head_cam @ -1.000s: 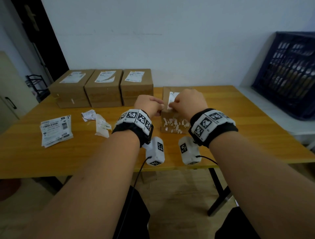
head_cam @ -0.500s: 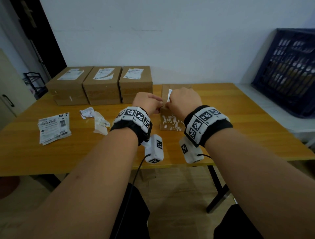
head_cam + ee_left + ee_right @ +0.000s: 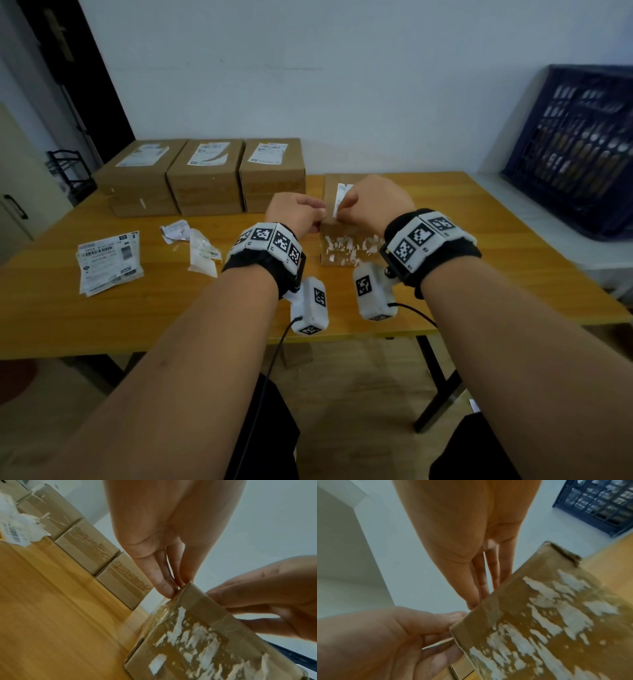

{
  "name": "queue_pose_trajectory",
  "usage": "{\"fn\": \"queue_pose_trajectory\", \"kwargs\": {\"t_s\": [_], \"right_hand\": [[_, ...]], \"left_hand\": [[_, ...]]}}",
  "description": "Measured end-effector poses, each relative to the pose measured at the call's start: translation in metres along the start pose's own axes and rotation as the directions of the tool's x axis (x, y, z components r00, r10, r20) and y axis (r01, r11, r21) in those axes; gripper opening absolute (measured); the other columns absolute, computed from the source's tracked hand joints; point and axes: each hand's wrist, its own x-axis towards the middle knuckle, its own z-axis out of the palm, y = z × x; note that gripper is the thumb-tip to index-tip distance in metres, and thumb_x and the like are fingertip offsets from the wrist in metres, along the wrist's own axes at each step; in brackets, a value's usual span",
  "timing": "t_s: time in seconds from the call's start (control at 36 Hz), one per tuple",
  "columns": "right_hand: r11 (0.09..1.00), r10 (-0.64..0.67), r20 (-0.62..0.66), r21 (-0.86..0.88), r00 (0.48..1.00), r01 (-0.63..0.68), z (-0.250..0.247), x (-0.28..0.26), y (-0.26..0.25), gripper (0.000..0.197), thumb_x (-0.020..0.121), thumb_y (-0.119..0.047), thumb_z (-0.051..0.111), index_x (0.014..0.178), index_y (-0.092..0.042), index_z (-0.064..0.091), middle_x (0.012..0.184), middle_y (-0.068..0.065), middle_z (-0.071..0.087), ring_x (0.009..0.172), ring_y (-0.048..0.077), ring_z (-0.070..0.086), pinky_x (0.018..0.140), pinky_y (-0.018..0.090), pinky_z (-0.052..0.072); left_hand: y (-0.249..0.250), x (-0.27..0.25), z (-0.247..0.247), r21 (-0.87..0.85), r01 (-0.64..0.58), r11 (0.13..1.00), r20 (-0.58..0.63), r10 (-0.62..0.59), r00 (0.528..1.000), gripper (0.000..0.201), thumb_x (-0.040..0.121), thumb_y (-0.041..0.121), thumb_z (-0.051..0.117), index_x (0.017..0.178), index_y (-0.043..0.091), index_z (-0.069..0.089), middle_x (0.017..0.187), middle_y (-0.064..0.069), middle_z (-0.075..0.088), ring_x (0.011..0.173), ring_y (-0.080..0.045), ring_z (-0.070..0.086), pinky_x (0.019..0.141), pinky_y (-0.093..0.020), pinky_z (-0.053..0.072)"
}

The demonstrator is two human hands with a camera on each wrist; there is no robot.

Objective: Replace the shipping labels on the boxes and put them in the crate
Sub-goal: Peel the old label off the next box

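Observation:
A brown cardboard box stands at the table's middle, its near face covered in torn white label residue. A white label lies on its top. My left hand has its fingers curled and pinches the box's top near-left corner. My right hand reaches over the top edge and pinches the label's near end; its fingertips are hidden behind that edge in the right wrist view. The dark blue crate stands tipped on its side at the far right.
Three labelled boxes sit in a row at the back left. A stack of fresh labels and peeled label scraps lie on the left of the wooden table. The crate rests on a white surface beside the table.
Both hands stay at the box's top near edge. The white label showing between them looks narrower than a second ago. The head camera has shifted slightly.

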Motion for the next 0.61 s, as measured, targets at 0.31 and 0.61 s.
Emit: {"fn": "queue_pose_trajectory", "kwargs": {"t_s": [0.31,0.61], "right_hand": [[0.983,-0.020,0.029,-0.184,0.999,0.025,-0.010,0.004,-0.023,0.014,0.089,-0.025,0.062,0.096,-0.018,0.072,0.092,0.001,0.069,0.083,0.021,0.066,0.075,0.035,0.057],[0.969,-0.002,0.202,-0.241,0.979,0.052,-0.008,0.017,-0.035,0.025,0.086,-0.035,0.068,0.093,-0.011,0.068,0.084,0.004,0.065,0.081,0.023,0.065,0.076,0.035,0.056]], "left_hand": [[0.008,-0.003,-0.004,-0.149,0.149,0.977,0.088,-0.137,0.987,0.024,0.091,-0.009,0.052,0.105,0.001,0.069,0.108,-0.019,0.066,0.096,-0.029,0.065,0.086,-0.033,0.054],[0.024,-0.003,-0.007,-0.189,0.282,0.940,0.135,-0.260,0.956,0.035,0.094,-0.014,0.039,0.119,-0.004,0.062,0.123,-0.023,0.060,0.111,-0.036,0.061,0.081,-0.035,0.051]]}}
